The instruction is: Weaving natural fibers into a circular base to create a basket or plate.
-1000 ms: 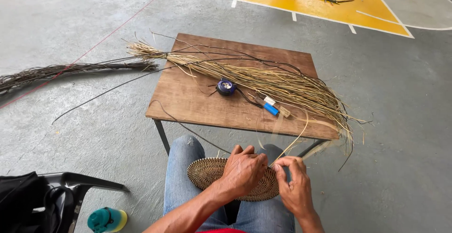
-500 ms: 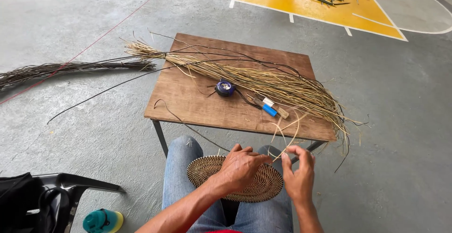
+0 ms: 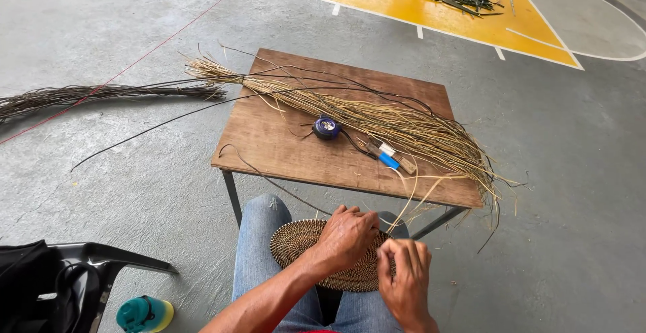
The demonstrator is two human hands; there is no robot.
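A round woven mat (image 3: 303, 245), coiled in dark and pale fibre, rests on my lap over blue jeans. My left hand (image 3: 346, 239) lies flat on top of it, fingers curled over its far edge. My right hand (image 3: 406, 276) is at the mat's right rim, fingers pinched together on a thin pale straw strand (image 3: 412, 198) that runs up toward the table. A long bundle of pale straw (image 3: 377, 121) lies across the brown wooden table (image 3: 282, 144) in front of my knees.
On the table sit a small round blue tin (image 3: 327, 127) and a blue-handled tool (image 3: 389, 158). Dark thin strands trail off the table's left. A dark fibre bundle (image 3: 81, 96) lies on the concrete floor. A black chair (image 3: 74, 272) and teal bottle (image 3: 142, 314) stand at lower left.
My right hand rose toward the table edge with the strand, then came back down to the mat's right rim. The left hand stayed on the mat. The view shifted slightly.
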